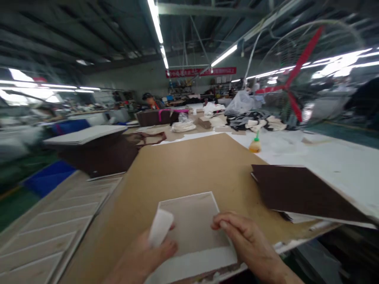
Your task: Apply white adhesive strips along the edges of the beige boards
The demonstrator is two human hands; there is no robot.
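Observation:
A grey square panel (pixel 192 225) with white edges lies on a brown cardboard sheet (pixel 183 165) at the near table edge. My left hand (pixel 148 256) rests on the panel's left side, closed on a small white scraper-like piece (pixel 160 227) that stands up from the fingers. My right hand (pixel 245 240) presses on the panel's right edge with curled fingers; nothing shows in it.
A stack of dark brown sheets (pixel 299 193) lies to the right, a small glue bottle (pixel 255 145) behind it. More stacked panels (pixel 53 228) sit lower left, another stack (pixel 89 136) beyond. A red-bladed fan (pixel 293 79) stands right. People work far back.

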